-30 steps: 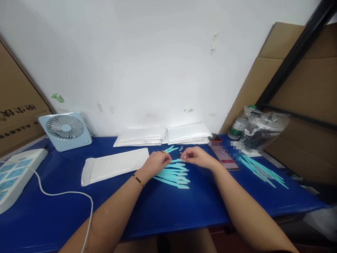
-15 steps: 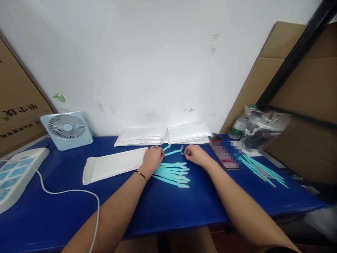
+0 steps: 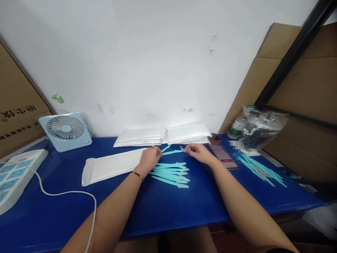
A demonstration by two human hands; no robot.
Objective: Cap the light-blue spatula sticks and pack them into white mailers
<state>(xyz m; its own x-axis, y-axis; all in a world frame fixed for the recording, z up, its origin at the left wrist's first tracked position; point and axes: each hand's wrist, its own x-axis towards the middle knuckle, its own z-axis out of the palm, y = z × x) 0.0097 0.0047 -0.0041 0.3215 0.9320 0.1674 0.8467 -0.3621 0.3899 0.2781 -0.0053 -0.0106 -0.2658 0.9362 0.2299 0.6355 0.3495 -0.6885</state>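
- Left hand: rests palm down on the blue counter, fingers loosely curled over the left ends of the thin teal plastic sticks; a ring and a thin bracelet are visible. Whether it pinches a stick or only presses on them cannot be told from this view.
- Right hand: fingertips pinched narrowly on a small grey piece, which sits at the right tip of the single teal stick lying just beyond the row.
- Key relation — the single teal stick lies between the two hands, its long axis running left to right, nearly level; its left end is close to the left fingertips, its right end at the right fingertips. Both hands are about equally near it.
- Row of teal sticks: laid side by side on the counter just nearer the person than the single stick, long axes also left to right, paddle-shaped ends to the right.
- Flat white padded envelope: lies on the counter just left of the left hand, touching or nearly touching it.
- Loose heap of further teal sticks: well apart, at the right, beyond the smartphone.
- Stacks of white envelopes — against the wall, behind both hands.
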